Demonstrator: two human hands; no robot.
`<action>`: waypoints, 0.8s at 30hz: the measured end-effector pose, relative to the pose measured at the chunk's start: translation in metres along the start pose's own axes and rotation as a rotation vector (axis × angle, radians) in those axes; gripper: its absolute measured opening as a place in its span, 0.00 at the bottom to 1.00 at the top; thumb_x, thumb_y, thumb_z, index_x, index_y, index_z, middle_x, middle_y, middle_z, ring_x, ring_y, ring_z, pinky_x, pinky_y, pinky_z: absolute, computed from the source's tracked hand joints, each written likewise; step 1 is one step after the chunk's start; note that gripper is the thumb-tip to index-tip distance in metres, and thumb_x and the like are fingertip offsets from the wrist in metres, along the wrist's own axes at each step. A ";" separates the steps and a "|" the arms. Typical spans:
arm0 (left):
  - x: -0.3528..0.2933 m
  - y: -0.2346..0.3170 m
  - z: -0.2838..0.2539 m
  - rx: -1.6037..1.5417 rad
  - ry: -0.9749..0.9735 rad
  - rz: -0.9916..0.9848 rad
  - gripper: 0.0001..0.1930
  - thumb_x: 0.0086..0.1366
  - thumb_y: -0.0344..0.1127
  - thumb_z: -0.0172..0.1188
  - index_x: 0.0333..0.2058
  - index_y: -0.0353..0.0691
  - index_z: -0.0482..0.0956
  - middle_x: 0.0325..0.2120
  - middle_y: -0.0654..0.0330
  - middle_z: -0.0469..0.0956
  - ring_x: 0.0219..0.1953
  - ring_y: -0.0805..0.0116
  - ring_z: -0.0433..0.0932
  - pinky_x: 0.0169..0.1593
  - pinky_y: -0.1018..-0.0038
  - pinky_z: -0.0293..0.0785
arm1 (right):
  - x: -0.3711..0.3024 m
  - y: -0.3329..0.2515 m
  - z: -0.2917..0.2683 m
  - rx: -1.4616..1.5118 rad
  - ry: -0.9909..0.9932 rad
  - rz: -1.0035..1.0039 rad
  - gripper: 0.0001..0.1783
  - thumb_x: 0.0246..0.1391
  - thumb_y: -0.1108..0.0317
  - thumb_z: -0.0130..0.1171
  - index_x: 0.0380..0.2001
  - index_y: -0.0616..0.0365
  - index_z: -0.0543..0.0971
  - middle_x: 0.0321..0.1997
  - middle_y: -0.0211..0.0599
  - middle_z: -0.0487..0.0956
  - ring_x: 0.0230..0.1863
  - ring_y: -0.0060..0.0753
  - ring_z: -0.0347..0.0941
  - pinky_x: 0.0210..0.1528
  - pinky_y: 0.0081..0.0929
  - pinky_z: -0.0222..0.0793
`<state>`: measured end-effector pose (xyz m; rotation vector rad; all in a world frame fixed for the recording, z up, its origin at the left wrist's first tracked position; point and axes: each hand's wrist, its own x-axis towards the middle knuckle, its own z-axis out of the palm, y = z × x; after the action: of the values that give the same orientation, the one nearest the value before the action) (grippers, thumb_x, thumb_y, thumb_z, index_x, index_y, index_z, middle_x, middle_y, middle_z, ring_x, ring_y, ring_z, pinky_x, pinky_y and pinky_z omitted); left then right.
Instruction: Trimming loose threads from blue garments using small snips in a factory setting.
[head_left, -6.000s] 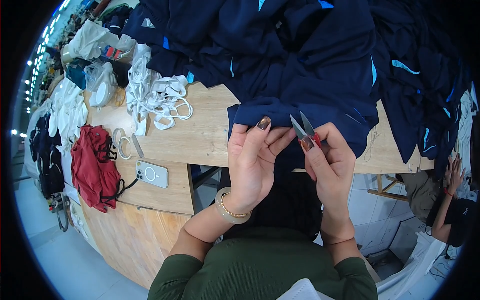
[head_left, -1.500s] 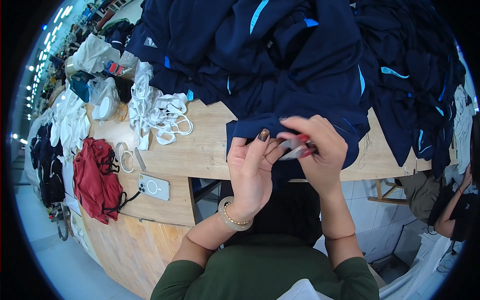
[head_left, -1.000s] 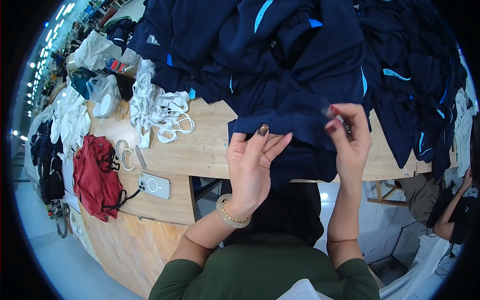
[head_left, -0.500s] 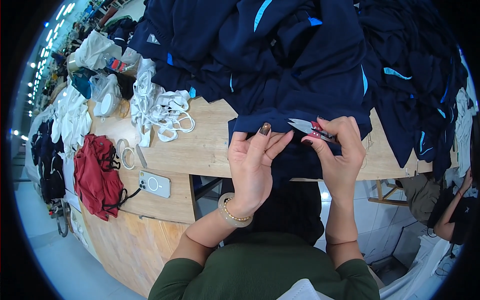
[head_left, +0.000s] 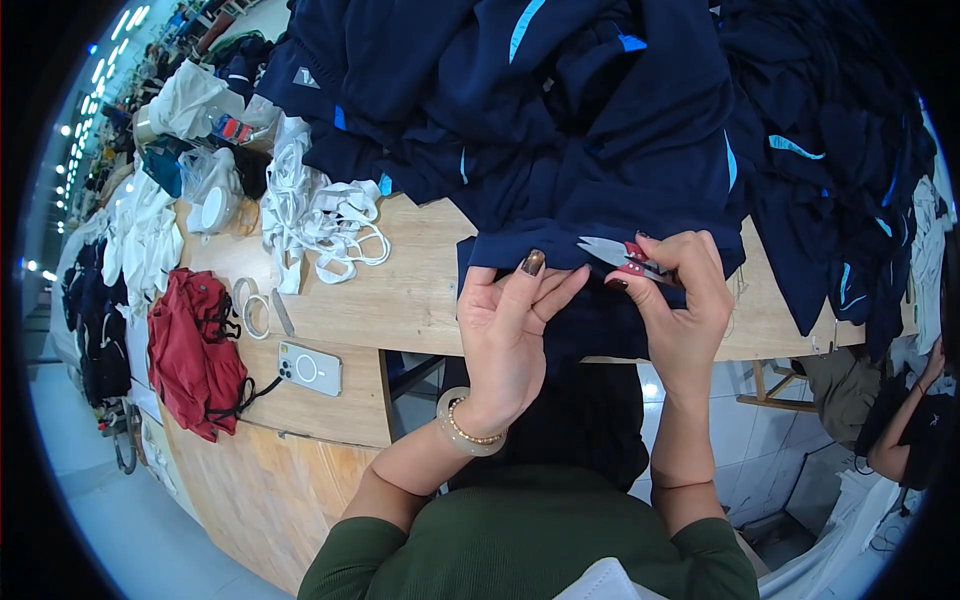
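A navy garment (head_left: pixel 620 185) with light blue strips lies heaped in front of me, its near edge drawn over the table's front edge. My left hand (head_left: pixel 510 320) pinches that edge between thumb and fingers, palm turned up. In my right hand (head_left: pixel 685 295) is a pair of thread snips (head_left: pixel 630 258) with red parts, gripped between thumb and index finger. The blades point left, towards the left fingertips, and lie close over the navy cloth. Any thread at the blade tips is too small to make out.
White straps (head_left: pixel 310 210) lie tangled on the wooden table (head_left: pixel 420 270). Left of me are a red cloth bag (head_left: pixel 195 350), a phone (head_left: pixel 310 368) and tape rings (head_left: pixel 256 316). More navy garments (head_left: pixel 820 150) hang over the right side. Another person's arm (head_left: pixel 905 420) shows at far right.
The snips have shifted very slightly, and their blades look closer together than before. Both hands stay in nearly the same place on the cloth.
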<state>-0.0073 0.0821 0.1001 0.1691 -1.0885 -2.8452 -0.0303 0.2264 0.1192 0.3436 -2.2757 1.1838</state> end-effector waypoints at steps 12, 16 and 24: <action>-0.001 -0.001 -0.002 0.026 0.008 0.006 0.07 0.67 0.27 0.48 0.42 0.35 0.70 0.36 0.57 0.78 0.39 0.64 0.80 0.49 0.64 0.79 | 0.001 0.000 -0.001 -0.037 -0.030 -0.049 0.15 0.32 0.71 0.72 0.26 0.63 0.77 0.22 0.33 0.73 0.25 0.32 0.64 0.27 0.24 0.59; -0.002 0.001 -0.001 0.007 -0.032 -0.025 0.07 0.67 0.28 0.47 0.43 0.36 0.70 0.36 0.58 0.78 0.40 0.64 0.80 0.50 0.63 0.78 | -0.002 0.001 0.005 0.140 0.033 0.183 0.13 0.41 0.74 0.69 0.30 0.64 0.76 0.28 0.33 0.75 0.29 0.24 0.70 0.33 0.17 0.67; 0.000 0.002 -0.006 -0.045 -0.020 -0.103 0.05 0.68 0.27 0.46 0.41 0.36 0.68 0.36 0.56 0.77 0.41 0.62 0.80 0.50 0.59 0.77 | 0.011 0.010 0.021 0.474 -0.281 0.178 0.05 0.48 0.77 0.63 0.30 0.61 0.79 0.28 0.22 0.77 0.27 0.10 0.67 0.29 0.10 0.61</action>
<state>-0.0065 0.0770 0.0974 0.1993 -1.0472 -2.9659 -0.0517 0.2150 0.1091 0.5190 -2.2683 1.8755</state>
